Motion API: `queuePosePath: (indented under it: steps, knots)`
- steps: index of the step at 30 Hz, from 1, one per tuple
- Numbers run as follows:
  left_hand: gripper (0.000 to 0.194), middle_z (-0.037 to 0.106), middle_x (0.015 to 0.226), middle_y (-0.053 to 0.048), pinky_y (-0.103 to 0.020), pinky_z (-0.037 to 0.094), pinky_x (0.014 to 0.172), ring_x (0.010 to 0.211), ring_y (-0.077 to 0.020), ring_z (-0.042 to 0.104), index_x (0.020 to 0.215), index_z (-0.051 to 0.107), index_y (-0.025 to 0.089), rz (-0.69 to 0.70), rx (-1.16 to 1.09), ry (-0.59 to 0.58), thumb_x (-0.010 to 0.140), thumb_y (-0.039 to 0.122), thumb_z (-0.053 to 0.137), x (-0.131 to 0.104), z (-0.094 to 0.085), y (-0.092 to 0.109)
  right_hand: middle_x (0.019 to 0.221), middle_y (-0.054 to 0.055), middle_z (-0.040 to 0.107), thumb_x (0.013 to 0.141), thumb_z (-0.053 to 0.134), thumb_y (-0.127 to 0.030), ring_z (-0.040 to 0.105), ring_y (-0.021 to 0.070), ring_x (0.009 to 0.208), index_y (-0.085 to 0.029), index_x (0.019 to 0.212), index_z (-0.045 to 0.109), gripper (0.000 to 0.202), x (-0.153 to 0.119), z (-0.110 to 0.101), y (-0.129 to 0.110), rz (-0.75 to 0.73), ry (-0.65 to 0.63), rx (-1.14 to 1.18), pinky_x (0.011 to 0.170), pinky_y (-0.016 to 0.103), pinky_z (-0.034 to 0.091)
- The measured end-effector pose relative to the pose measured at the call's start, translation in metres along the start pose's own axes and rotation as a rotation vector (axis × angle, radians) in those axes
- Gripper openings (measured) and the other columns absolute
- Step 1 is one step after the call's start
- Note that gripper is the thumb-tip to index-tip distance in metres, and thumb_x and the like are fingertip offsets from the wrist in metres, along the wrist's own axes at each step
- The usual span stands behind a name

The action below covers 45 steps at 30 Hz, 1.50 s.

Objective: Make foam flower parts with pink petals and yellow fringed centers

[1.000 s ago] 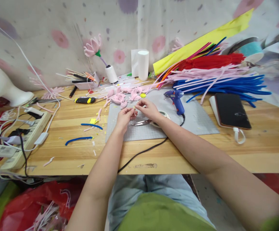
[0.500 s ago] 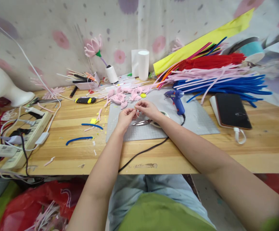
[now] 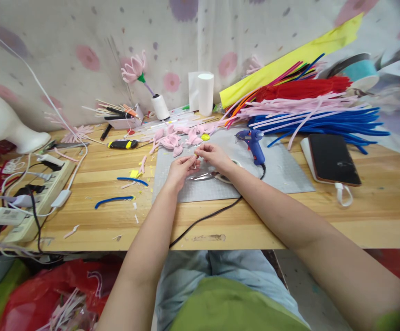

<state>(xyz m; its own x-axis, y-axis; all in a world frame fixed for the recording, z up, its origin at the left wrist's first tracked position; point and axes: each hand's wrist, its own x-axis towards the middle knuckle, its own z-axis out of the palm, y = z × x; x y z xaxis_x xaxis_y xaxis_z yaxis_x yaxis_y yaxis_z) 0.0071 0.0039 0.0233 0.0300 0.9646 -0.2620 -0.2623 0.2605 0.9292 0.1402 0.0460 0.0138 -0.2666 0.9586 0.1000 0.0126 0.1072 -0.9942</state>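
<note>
My left hand [image 3: 182,171] and my right hand [image 3: 214,157] meet above the grey mat [image 3: 282,172], fingertips pinched close together. Between them is a small thin white strand [image 3: 195,162], with a bit of yellow at my left fingertips. Both hands are closed on it; its shape is too small to make out. Scissors [image 3: 205,176] lie on the mat just below, their handles partly behind my right wrist. Pink fuzzy petal pieces [image 3: 170,141] and a small yellow piece [image 3: 205,137] lie beyond my hands. A blue glue gun [image 3: 253,145] rests to their right.
Bundles of blue [image 3: 324,123] and red pipe cleaners [image 3: 303,89] lie at the back right, near a black phone [image 3: 334,158]. At left are a power strip [image 3: 36,202], cables and a cutter [image 3: 122,144]. A pink flower [image 3: 134,69] stands behind. A black cord crosses the front edge.
My hands have shifted very slightly, and the white strand between them hangs at a different angle. Nothing else on the table has visibly moved.
</note>
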Motion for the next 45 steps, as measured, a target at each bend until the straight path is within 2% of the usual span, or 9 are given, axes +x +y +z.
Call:
queuePosePath:
  steps: [12,19,25,28,31,34,38,42,45]
  knots:
    - [0.024,0.066,0.068,-0.003,-0.027,0.052,0.062,0.067,-0.0133,0.063,0.075,0.066,0.013,0.033,0.014,0.041,0.061,0.030,0.075,0.001,0.002,-0.002,0.061,-0.004,0.054,0.060,0.069,-0.045,0.045,0.0073,0.054,-0.018,0.067,0.056,0.031,-0.001,-0.001,0.000,0.044,-0.048,0.088,0.050,0.022,0.033]
    - [0.023,0.064,0.066,-0.001,-0.023,0.051,0.060,0.065,-0.0110,0.062,0.074,0.064,0.014,0.070,-0.027,0.039,0.061,0.031,0.074,0.000,0.001,0.001,0.071,-0.003,0.057,0.061,0.069,-0.043,0.051,0.0094,0.061,-0.019,0.078,0.054,0.032,0.000,0.003,0.003,0.072,-0.051,0.179,0.053,0.022,0.038]
    - [0.022,0.057,0.059,0.004,-0.020,0.050,0.057,0.057,-0.0067,0.056,0.070,0.060,0.014,0.083,-0.067,0.129,0.061,0.030,0.073,0.004,-0.009,0.009,0.069,-0.002,0.055,0.073,0.055,-0.025,0.050,0.0117,0.066,-0.019,0.075,0.053,0.006,0.008,-0.006,0.012,-0.102,0.154,-0.225,0.066,0.027,0.041]
    - [0.020,0.054,0.057,0.004,-0.020,0.049,0.057,0.054,-0.0056,0.053,0.069,0.059,0.014,0.050,-0.081,0.129,0.062,0.027,0.073,0.004,-0.012,0.012,0.076,0.000,0.059,0.070,0.057,-0.019,0.053,0.0144,0.071,-0.018,0.087,0.059,0.017,0.005,-0.007,0.014,-0.180,0.057,-0.435,0.071,0.030,0.042]
    - [0.013,0.052,0.055,0.005,-0.020,0.049,0.058,0.052,-0.0049,0.052,0.069,0.059,0.013,0.011,-0.134,0.100,0.066,0.022,0.069,0.003,-0.013,0.015,0.093,0.003,0.065,0.067,0.060,-0.014,0.055,0.0177,0.087,-0.019,0.099,0.060,0.032,0.000,-0.002,0.014,-0.298,-0.074,-0.548,0.082,0.033,0.041]
    - [0.006,0.051,0.054,0.005,-0.019,0.049,0.059,0.051,-0.0043,0.052,0.069,0.059,0.014,-0.027,-0.191,0.078,0.069,0.018,0.063,0.002,-0.014,0.017,0.095,0.002,0.067,0.068,0.060,-0.012,0.056,0.0184,0.092,-0.021,0.103,0.059,0.035,-0.003,0.004,0.012,-0.314,-0.103,-0.597,0.088,0.035,0.039]
    - [0.004,0.050,0.054,0.005,-0.019,0.049,0.061,0.051,-0.0043,0.052,0.068,0.058,0.015,-0.049,-0.215,0.077,0.071,0.017,0.061,0.003,-0.015,0.017,0.082,0.000,0.067,0.071,0.056,-0.012,0.058,0.0171,0.083,-0.021,0.098,0.058,0.029,-0.002,0.007,0.013,-0.229,-0.063,-0.602,0.081,0.033,0.041]
    - [0.005,0.050,0.053,0.005,-0.020,0.051,0.064,0.051,-0.0048,0.051,0.067,0.057,0.015,-0.089,-0.249,0.045,0.072,0.016,0.058,0.003,-0.015,0.016,0.097,0.003,0.067,0.067,0.060,-0.014,0.058,0.0176,0.090,-0.020,0.101,0.055,0.035,-0.001,0.008,0.012,-0.294,-0.050,-0.551,0.080,0.032,0.042]
    - [0.005,0.051,0.053,0.004,-0.020,0.051,0.064,0.050,-0.0048,0.052,0.069,0.058,0.015,-0.124,-0.259,0.024,0.073,0.015,0.056,0.003,-0.014,0.016,0.091,0.001,0.067,0.070,0.057,-0.014,0.060,0.0158,0.086,-0.021,0.100,0.055,0.031,-0.003,0.010,0.010,-0.263,-0.096,-0.503,0.080,0.031,0.043]
